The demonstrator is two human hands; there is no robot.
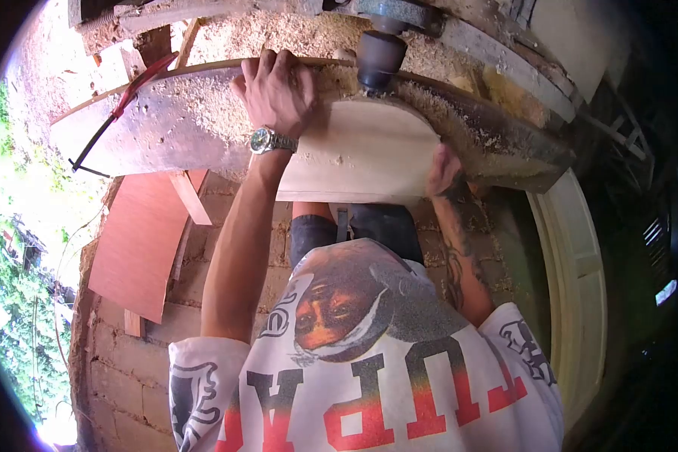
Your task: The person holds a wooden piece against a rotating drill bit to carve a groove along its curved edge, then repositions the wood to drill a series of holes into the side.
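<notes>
A pale wooden board (361, 151) with a curved far edge lies flat on the sawdust-strewn bench (196, 113). Its rounded side reaches the foot of a dark cylindrical machine head (381, 59), whose cutting part I cannot make out. My left hand (279, 89), a metal watch at the wrist, is closed over the bench's far edge, left of the machine head; its fingertips are partly hidden. On the board's right edge, my right hand (444, 169) is closed, thumb side up, with the other fingers mostly hidden.
A red-and-black hand saw (126, 105) rests across the bench's left end. Below it leans a reddish plywood sheet (139, 248) against a block wall (120, 361). Pale panelled boards (576, 279) stand at the right. Wood shavings (301, 38) lie heaped behind the bench.
</notes>
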